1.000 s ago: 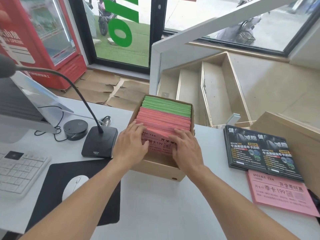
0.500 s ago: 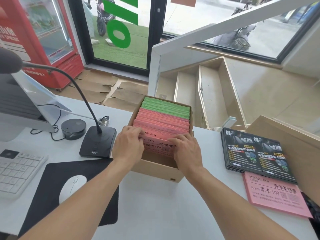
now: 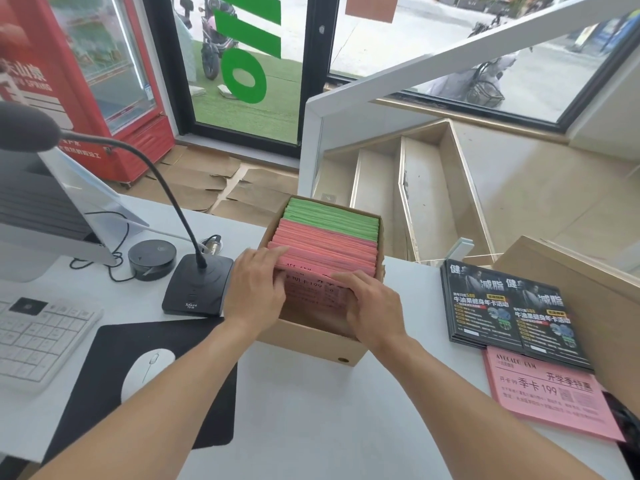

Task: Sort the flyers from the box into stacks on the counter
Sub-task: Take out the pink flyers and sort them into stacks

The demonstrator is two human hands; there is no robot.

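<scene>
A cardboard box (image 3: 311, 344) stands on the white counter (image 3: 311, 427), packed with upright pink flyers (image 3: 329, 251) in front and green flyers (image 3: 332, 216) behind. My left hand (image 3: 254, 289) grips the left edge of the front pink flyers, fingers curled over their tops. On the right side of the same bundle, my right hand (image 3: 372, 306) has its fingers hooked over the flyers' top edge. The front flyer leans toward me. A black flyer stack (image 3: 502, 306) and a pink flyer stack (image 3: 547, 393) lie on the counter at the right.
A desk microphone (image 3: 197, 285) stands just left of the box, with a black puck (image 3: 150, 258) beside it. A mouse (image 3: 147, 372) on a black pad, a keyboard (image 3: 34, 337) and a monitor (image 3: 41, 209) fill the left. Another cardboard box (image 3: 588, 306) sits at the far right.
Both hands have curled further over the front pink flyers and tipped them toward me, showing more of the front flyer's print. The view has shifted slightly.
</scene>
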